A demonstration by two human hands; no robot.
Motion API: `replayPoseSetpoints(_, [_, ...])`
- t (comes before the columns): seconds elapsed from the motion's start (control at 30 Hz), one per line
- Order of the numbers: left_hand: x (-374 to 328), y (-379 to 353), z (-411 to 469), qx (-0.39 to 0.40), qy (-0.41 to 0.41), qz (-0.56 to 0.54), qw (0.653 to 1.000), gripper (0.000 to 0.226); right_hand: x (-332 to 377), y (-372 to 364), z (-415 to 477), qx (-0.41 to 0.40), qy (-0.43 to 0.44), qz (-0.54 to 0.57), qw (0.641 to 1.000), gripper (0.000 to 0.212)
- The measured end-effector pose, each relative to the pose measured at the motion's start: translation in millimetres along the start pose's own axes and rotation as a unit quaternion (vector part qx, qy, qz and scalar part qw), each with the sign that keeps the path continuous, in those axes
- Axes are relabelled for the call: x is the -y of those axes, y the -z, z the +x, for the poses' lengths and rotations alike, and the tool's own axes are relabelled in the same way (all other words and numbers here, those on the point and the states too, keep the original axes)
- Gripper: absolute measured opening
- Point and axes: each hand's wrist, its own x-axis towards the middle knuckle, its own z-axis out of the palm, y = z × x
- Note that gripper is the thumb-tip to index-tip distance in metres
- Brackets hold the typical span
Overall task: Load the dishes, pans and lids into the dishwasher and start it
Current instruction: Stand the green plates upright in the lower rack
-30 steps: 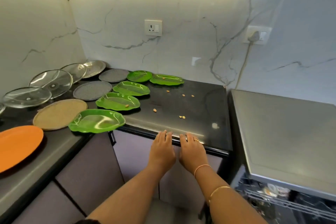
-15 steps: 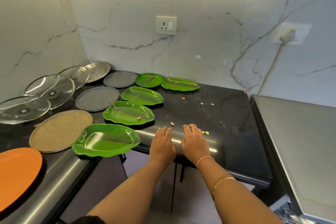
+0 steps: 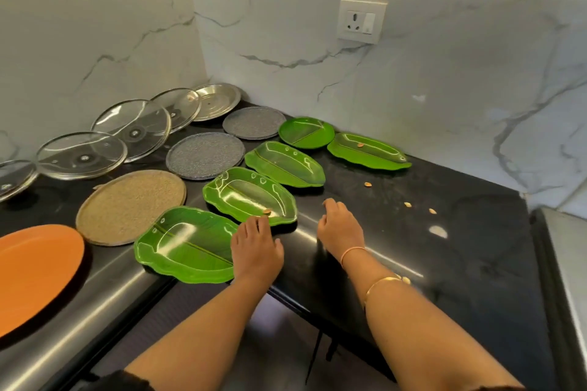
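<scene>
Several green leaf-shaped plates lie in a row on the black counter (image 3: 444,232); the nearest one (image 3: 184,244) sits at the front edge, and a second (image 3: 247,194) lies just behind it. My left hand (image 3: 255,247) rests flat by the right end of the nearest plate, its fingertips touching the second plate's rim. To the right, my right hand (image 3: 340,225) sits on the bare counter with its fingers loosely bent, holding nothing. Glass lids (image 3: 81,154) and a steel lid (image 3: 217,100) line the left wall.
Two grey round plates (image 3: 205,155), a tan round plate (image 3: 131,205) and an orange plate (image 3: 33,267) lie to the left. Food crumbs (image 3: 406,205) are scattered on the counter. A grey appliance top (image 3: 568,263) adjoins at the right. A wall socket (image 3: 360,20) is on the back wall.
Both hands have moved forward and left over the counter, and apart. The left hand has reached the green plates. The view has shifted left, away from the appliance.
</scene>
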Motion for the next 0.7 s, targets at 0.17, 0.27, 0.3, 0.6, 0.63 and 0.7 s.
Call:
replayPoseSetpoints(0.17, [24.9, 2.1, 13.0, 0.102, 0.168, 0.052, 0.979, 0.076, 21.4, -20.2, 30.0, 0.047, -0.018, 0.071, 0.996, 0.03])
replayPoseSetpoints(0.27, [31.8, 8.5, 23.6, 0.169, 0.244, 0.036, 0.954, 0.088, 34.4, -30.6, 45.6, 0.085, -0.018, 0.091, 0.992, 0.03])
replayPoseSetpoints(0.3, [31.7, 10.4, 27.2, 0.187, 0.247, 0.043, 0.95, 0.088, 38.0, -32.8, 49.8, 0.094, -0.027, 0.1, 0.99, 0.029])
replayPoseSetpoints(0.6, [19.2, 19.0, 40.6, 0.298, 0.257, 0.047, 0.918, 0.064, 50.2, -45.3, 71.5, 0.139, -0.126, 0.163, 0.969, 0.044])
replayPoseSetpoints(0.63, [20.6, 18.7, 40.6, 0.304, 0.249, 0.056, 0.918, 0.063, 49.6, -45.4, 71.8, 0.138, -0.135, 0.159, 0.968, 0.04])
replayPoseSetpoints(0.7, [22.1, 19.2, 40.5, 0.289, 0.219, 0.068, 0.93, 0.056, 46.6, -46.0, 71.8, 0.136, -0.153, 0.178, 0.962, 0.031])
